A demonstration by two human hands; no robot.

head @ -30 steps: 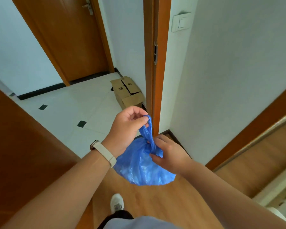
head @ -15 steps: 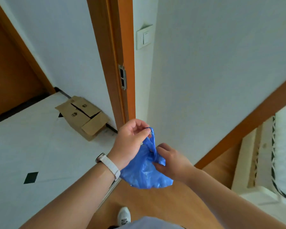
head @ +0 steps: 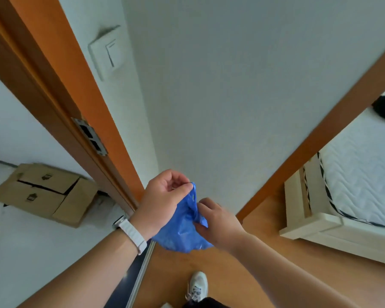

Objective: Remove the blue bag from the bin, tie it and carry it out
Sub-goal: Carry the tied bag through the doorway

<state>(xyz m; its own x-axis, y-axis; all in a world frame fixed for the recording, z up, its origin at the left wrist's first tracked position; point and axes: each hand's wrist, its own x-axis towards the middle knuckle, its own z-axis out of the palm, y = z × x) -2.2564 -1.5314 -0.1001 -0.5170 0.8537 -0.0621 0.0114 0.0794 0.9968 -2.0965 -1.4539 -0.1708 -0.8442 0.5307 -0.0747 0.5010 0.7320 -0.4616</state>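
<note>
Blue bag [head: 182, 232] out of bin, hanging between both hands at chest front. Left hand [head: 162, 203] fingers pinched shut on bag's top tail; right hand [head: 218, 221] fingers closed round neck just below. Since a second ago: view swung right, doorway now left, bed [head: 351, 181] in sight. Knot likely unfinished. Door frame [head: 102, 141] near left fingers; open floor [head: 265, 230] beyond right fingers; cardboard box [head: 42, 194] past threshold.
</note>
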